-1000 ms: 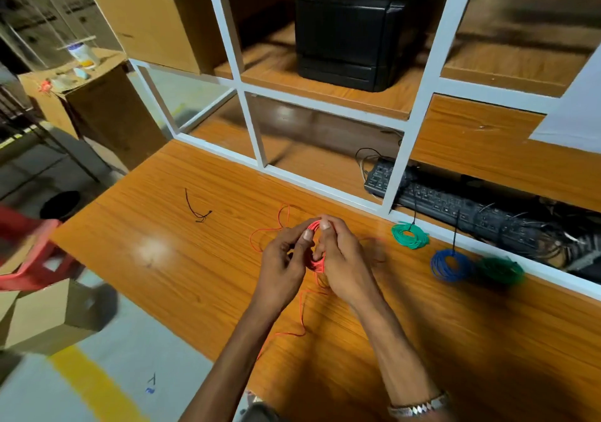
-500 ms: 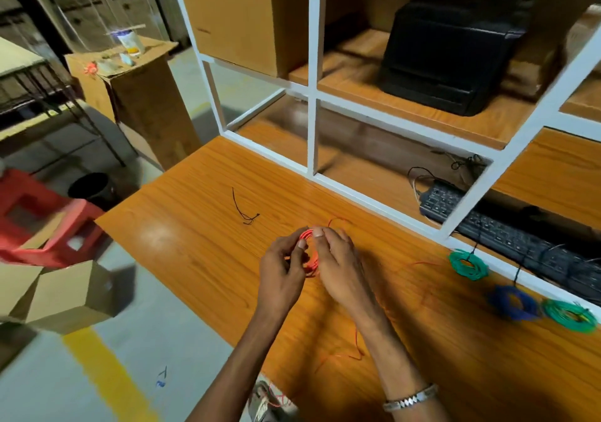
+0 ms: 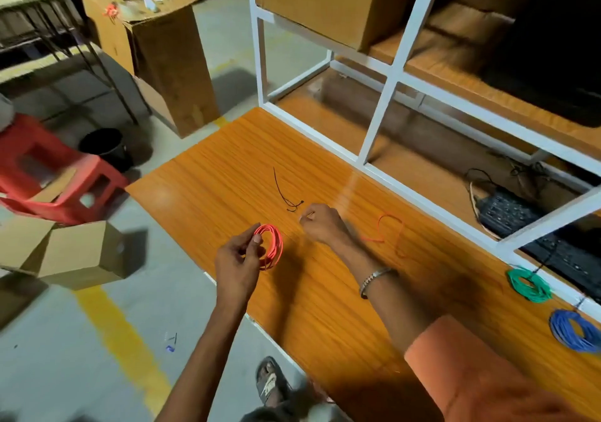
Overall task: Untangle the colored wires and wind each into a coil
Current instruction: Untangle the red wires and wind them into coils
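**A:** Red wire coil (image 3: 269, 246) — item one. Location: held up over the near edge of the wooden table (image 3: 227, 174), pinched by the thumb and fingers of your left hand (image 3: 237, 259) at its left rim. A loose red tail (image 3: 388, 233) lies on the tabletop to the right, behind your right forearm.

**B:** And handling?

**A:** By the look of it: light, thin, springy. The turns will likely fan out if you ease that pinch, so keep hold across all the strands at one spot on the rim, not on a single loop.

**B:** Right hand (image 3: 322, 223)?

**A:** Fingers curled, fist low over the table, just beside the black cable tie (image 3: 287, 194). Whether it already pinches anything, I cannot tell.

**B:** Tie — how does it handle?

**A:** Slim, stiff plastic, probably slippery; take it near the head end.

**B:** Other stock?

**A:** Green wire coil (image 3: 529, 284) and blue wire coil (image 3: 574, 330), both wound, lying on the table's right side, well apart from your hands.
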The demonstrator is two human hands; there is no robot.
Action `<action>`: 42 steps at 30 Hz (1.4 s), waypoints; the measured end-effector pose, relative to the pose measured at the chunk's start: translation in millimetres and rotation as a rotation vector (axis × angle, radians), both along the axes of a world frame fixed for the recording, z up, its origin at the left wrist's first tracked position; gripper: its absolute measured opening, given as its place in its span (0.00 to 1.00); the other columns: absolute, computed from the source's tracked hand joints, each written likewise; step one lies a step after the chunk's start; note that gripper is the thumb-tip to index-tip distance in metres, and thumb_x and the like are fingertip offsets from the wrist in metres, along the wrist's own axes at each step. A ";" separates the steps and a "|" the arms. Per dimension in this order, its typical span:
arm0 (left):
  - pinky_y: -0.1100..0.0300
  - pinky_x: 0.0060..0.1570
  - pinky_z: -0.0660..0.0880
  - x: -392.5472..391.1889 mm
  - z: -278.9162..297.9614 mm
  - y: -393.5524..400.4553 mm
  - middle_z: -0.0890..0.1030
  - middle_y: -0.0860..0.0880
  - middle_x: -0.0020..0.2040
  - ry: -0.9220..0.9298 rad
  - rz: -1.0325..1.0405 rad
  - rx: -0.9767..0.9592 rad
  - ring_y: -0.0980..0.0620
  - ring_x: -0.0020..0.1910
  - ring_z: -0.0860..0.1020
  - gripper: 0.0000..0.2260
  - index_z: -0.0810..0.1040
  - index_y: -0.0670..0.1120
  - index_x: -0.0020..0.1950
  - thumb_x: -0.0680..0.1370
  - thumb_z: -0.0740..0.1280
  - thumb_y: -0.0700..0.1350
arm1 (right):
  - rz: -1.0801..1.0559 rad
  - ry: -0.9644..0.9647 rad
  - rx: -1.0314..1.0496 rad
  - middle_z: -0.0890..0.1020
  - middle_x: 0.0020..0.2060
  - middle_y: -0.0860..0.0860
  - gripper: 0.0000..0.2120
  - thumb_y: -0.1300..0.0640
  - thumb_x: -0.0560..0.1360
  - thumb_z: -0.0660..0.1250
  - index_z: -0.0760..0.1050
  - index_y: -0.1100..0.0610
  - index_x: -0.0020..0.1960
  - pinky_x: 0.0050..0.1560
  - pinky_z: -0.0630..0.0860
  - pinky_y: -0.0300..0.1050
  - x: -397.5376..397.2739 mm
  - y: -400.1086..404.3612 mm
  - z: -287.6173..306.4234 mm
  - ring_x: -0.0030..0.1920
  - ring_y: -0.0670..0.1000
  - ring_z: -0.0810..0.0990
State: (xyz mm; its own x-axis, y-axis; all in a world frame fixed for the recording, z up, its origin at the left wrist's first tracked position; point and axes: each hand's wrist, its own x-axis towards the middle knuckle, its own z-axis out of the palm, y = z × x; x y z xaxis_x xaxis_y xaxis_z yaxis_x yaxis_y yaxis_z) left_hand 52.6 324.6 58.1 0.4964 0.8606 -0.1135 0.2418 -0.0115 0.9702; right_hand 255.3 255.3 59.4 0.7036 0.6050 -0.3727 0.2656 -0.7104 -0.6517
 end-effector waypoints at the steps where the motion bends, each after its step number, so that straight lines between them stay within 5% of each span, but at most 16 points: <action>1: 0.57 0.44 0.83 -3.3 -3.2 5.3 0.87 0.46 0.53 0.005 -0.003 -0.002 0.61 0.44 0.85 0.13 0.83 0.47 0.69 0.85 0.68 0.46 | -0.003 -0.036 -0.040 0.84 0.61 0.56 0.07 0.51 0.79 0.68 0.83 0.51 0.53 0.58 0.81 0.55 6.1 10.9 -8.8 0.60 0.61 0.82; 4: 0.65 0.42 0.80 -12.6 -10.9 18.6 0.87 0.45 0.56 0.008 0.009 -0.042 0.55 0.49 0.86 0.14 0.83 0.46 0.69 0.85 0.68 0.46 | -0.027 -0.115 -0.088 0.85 0.58 0.55 0.03 0.50 0.77 0.69 0.81 0.46 0.45 0.49 0.84 0.55 21.0 38.8 -34.5 0.52 0.61 0.85; 7: 0.55 0.51 0.83 -18.7 -14.6 30.3 0.87 0.46 0.59 0.000 0.021 -0.075 0.50 0.55 0.85 0.14 0.83 0.47 0.69 0.85 0.68 0.47 | -0.011 -0.172 -0.111 0.86 0.54 0.55 0.03 0.52 0.77 0.70 0.80 0.46 0.45 0.47 0.85 0.56 29.8 64.3 -47.4 0.50 0.60 0.85; 12: 0.54 0.49 0.84 -23.4 -24.5 49.7 0.87 0.47 0.54 -0.039 0.055 -0.111 0.50 0.50 0.86 0.14 0.83 0.49 0.69 0.84 0.69 0.48 | 0.003 -0.262 -0.233 0.86 0.53 0.57 0.10 0.56 0.76 0.74 0.83 0.57 0.56 0.45 0.80 0.47 32.4 89.7 -50.7 0.51 0.61 0.84; 16: 0.47 0.54 0.84 -18.1 -27.6 57.8 0.87 0.50 0.55 -0.063 0.068 -0.151 0.49 0.54 0.86 0.13 0.84 0.50 0.67 0.83 0.71 0.48 | -0.109 -0.223 -0.238 0.85 0.46 0.58 0.04 0.61 0.73 0.74 0.80 0.59 0.43 0.38 0.78 0.46 34.8 96.0 -57.0 0.46 0.60 0.84; 20: 0.40 0.57 0.83 -11.5 -30.9 61.0 0.87 0.53 0.56 -0.046 0.039 -0.170 0.47 0.57 0.85 0.12 0.85 0.53 0.65 0.82 0.72 0.49 | -0.126 -0.198 -0.231 0.84 0.43 0.59 0.04 0.61 0.73 0.73 0.80 0.59 0.41 0.37 0.77 0.44 42.1 96.5 -56.9 0.42 0.59 0.83; 25: 0.40 0.59 0.82 -7.2 -30.6 66.0 0.87 0.50 0.59 -0.057 0.043 -0.216 0.47 0.59 0.84 0.13 0.85 0.49 0.66 0.82 0.72 0.47 | -0.078 -0.147 -0.310 0.86 0.42 0.58 0.06 0.57 0.71 0.73 0.80 0.60 0.42 0.45 0.86 0.57 59.3 93.5 -53.7 0.43 0.62 0.85; 30: 0.45 0.61 0.82 -5.5 -36.1 67.9 0.87 0.49 0.58 -0.068 0.063 -0.265 0.50 0.59 0.84 0.13 0.85 0.47 0.66 0.82 0.72 0.46 | 0.003 -0.112 -0.384 0.75 0.25 0.55 0.10 0.67 0.67 0.69 0.71 0.59 0.30 0.31 0.75 0.44 79.3 95.6 -35.9 0.24 0.54 0.75; 33: 0.48 0.60 0.83 -4.2 -37.3 70.9 0.87 0.48 0.59 -0.077 0.074 -0.276 0.50 0.60 0.84 0.13 0.85 0.47 0.66 0.82 0.72 0.46 | -0.046 -0.121 -0.336 0.77 0.26 0.54 0.08 0.64 0.67 0.69 0.74 0.58 0.31 0.32 0.74 0.46 87.3 105.5 -38.4 0.26 0.55 0.76; 38: 0.47 0.61 0.83 3.7 -38.3 77.8 0.87 0.48 0.59 -0.088 0.089 -0.291 0.49 0.60 0.85 0.13 0.85 0.46 0.66 0.82 0.73 0.46 | -0.018 -0.129 -0.267 0.73 0.26 0.50 0.22 0.48 0.70 0.76 0.66 0.53 0.30 0.31 0.69 0.44 91.7 112.9 -57.5 0.27 0.53 0.72; 42: 0.49 0.60 0.83 6.2 -39.0 80.0 0.87 0.48 0.60 -0.086 0.084 -0.279 0.50 0.60 0.84 0.13 0.85 0.46 0.66 0.82 0.72 0.46 | -0.131 0.016 -0.242 0.83 0.31 0.52 0.14 0.51 0.69 0.79 0.77 0.58 0.35 0.34 0.75 0.48 91.2 116.8 -71.5 0.32 0.55 0.77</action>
